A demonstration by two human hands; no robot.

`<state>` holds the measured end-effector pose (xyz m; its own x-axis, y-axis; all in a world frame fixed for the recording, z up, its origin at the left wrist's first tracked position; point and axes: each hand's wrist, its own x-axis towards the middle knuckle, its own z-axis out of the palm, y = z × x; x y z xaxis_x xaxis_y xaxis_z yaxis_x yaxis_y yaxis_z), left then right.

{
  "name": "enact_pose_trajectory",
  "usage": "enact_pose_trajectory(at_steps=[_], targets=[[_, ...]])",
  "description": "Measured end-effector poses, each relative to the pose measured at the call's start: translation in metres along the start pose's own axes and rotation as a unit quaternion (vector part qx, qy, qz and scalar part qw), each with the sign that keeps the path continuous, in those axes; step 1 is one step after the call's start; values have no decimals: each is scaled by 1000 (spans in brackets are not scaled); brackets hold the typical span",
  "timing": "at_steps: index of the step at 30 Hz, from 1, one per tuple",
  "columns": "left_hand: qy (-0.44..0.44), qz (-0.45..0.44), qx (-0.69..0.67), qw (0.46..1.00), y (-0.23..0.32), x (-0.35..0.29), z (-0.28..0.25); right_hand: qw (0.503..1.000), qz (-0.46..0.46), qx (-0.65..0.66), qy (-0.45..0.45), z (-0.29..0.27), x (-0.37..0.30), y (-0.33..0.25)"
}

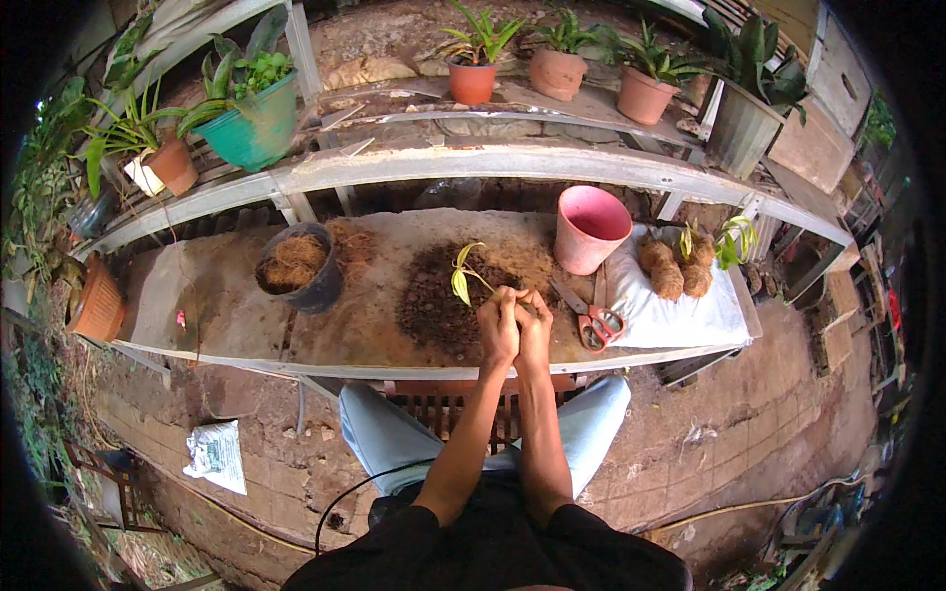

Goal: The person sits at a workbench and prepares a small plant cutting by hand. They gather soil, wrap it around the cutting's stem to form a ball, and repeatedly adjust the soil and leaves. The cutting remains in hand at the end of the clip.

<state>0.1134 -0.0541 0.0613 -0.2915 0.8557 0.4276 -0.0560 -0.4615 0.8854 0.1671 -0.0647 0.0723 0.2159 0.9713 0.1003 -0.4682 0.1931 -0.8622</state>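
My left hand and my right hand are pressed together above the front of the table, fingers closed round the base of a young plant. Its stem leans out to the left, with a few yellow-green leaves at the tip. Whatever surrounds its lower end is hidden in my fingers. Beneath and left of my hands spreads a heap of dark soil. Scissors with orange-red handles lie just right of my right hand. Behind them stands a pink pot, upright.
A black pot with brown coir fibre stands on the left. Several brown fibrous bundles, some with leaves, lie on a white sack at right. Potted plants line the shelf behind. An orange planter is at the left end.
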Motion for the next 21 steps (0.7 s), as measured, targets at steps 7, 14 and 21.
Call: enact_pose_trajectory(at_steps=[7,14,21], targets=[[30,-8,-24,999,23,0,7,1000,0,8,3,3,-5,-12],[0,-193,27,981,32,1,11,967,-166,-177,73,-2,2,-11],[-11,-167,-44,985,35,11,-5,968,-143,-207,-14,4,-2,-4]])
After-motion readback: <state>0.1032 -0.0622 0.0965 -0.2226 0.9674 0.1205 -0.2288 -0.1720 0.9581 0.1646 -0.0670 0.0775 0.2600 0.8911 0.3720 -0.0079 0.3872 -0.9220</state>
